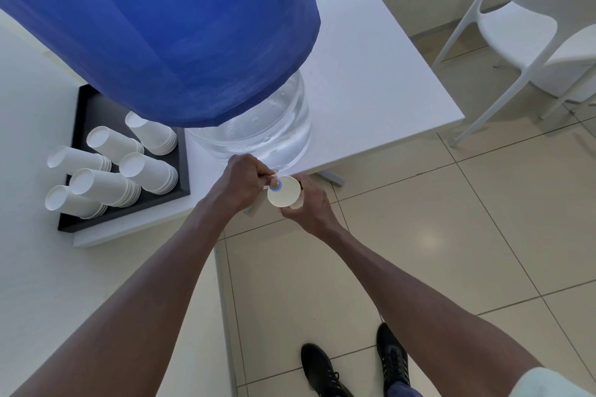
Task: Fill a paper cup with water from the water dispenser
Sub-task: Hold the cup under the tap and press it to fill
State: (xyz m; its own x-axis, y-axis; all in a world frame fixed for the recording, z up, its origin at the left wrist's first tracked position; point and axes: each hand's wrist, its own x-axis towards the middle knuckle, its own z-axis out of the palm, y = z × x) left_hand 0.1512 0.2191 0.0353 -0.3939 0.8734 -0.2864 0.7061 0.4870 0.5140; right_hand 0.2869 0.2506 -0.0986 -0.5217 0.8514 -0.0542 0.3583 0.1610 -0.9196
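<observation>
Blue cloth (154,26) drapes over the big clear water bottle (258,135) on the white table (371,74), blocking much of the view. At the table's edge, the left hand (245,182) is closed around the tap (275,184). The right hand (306,206) grips a paper cup (283,195) just under it, off the table. To the left, a black tray (80,113) holds stacks of cups (129,171) lying on their sides. A white chair (532,26) stands well apart.

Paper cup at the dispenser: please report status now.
Left hand on the tap. Right hand holds paper cup under it. Water level not visible. Nothing in the way.
</observation>
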